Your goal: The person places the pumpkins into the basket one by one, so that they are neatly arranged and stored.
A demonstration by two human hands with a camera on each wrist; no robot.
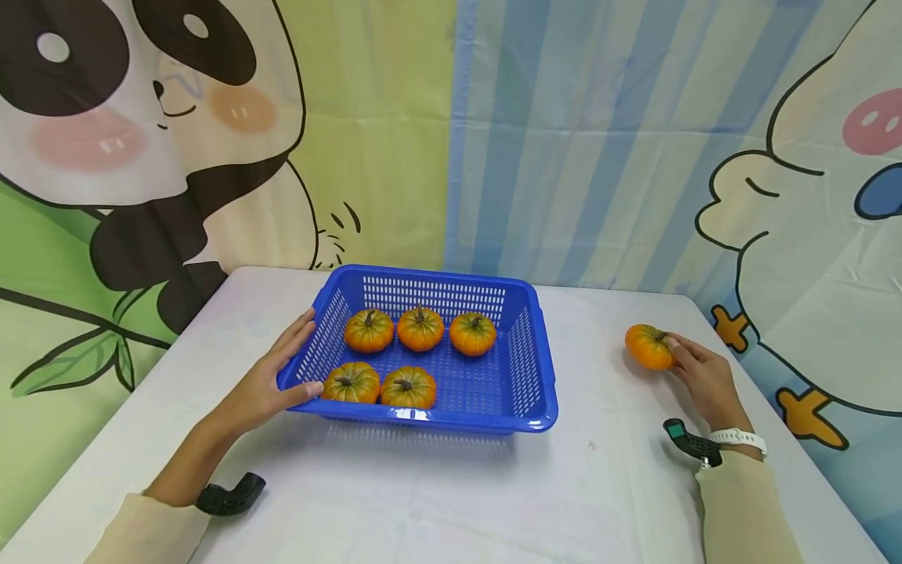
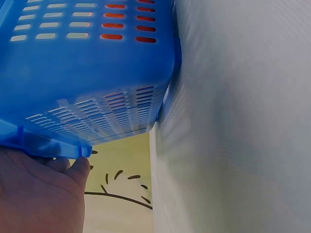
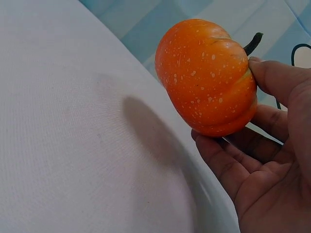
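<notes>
A small orange pumpkin (image 3: pixel 209 77) with a short dark stem is pinched between the thumb and fingers of my right hand (image 1: pixel 708 384). It is held on its side close over the table, and its shadow shows on the cloth in the right wrist view. My left hand (image 1: pixel 271 380) rests along the left end of a blue plastic basket (image 1: pixel 451 419), fingers extended on the outer side and thumb at the front rim. Inside the basket, a back row holds three pumpkins (image 1: pixel 420 329); two more pumpkins (image 1: pixel 409 388) sit at the front left.
The basket stands on a table with a white cloth (image 1: pixel 451 501). Behind it hangs a curtain (image 1: pixel 550 157) with stripes and cartoon animals. Black camera straps (image 1: pixel 232 495) are worn on both wrists, and a white band (image 1: pixel 738 440) circles the right one.
</notes>
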